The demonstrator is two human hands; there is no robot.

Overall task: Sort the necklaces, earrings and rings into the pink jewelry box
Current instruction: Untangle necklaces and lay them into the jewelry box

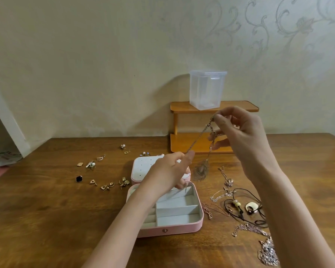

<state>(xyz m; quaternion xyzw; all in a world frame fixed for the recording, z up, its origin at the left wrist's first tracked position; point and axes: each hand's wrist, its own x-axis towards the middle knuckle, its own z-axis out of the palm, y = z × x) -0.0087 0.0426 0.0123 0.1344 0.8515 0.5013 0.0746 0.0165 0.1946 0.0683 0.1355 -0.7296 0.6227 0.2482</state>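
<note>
Patterned wallpaper behind, a brown wooden table [46, 219] below, and in the middle of it the pink jewelry box [166, 213] lies open with its lid flat behind the tray. The grey compartments that show look bare, so by my reading the sorting has barely begun. In play now is a chain necklace [198, 139] with a leaf-shaped pendant [201, 169], strung in the air above the box: the right hand [242, 136] pinches its upper end between thumb and fingertip, the other fingers loosely curled, while the left hand [169, 172] pinches the chain lower down over the lid, something small dangling beneath it. Moving outward, the backlog is plain. Left of the box a scatter of earrings [104, 171] waits untouched, a few more rings or studs [145, 154] sit just behind the lid, and to the right a tangle of necklaces [244, 207] sprawls toward the table edge. Further back stands a small orange shelf [190, 146] with a clear plastic container [207, 89] on top.
</note>
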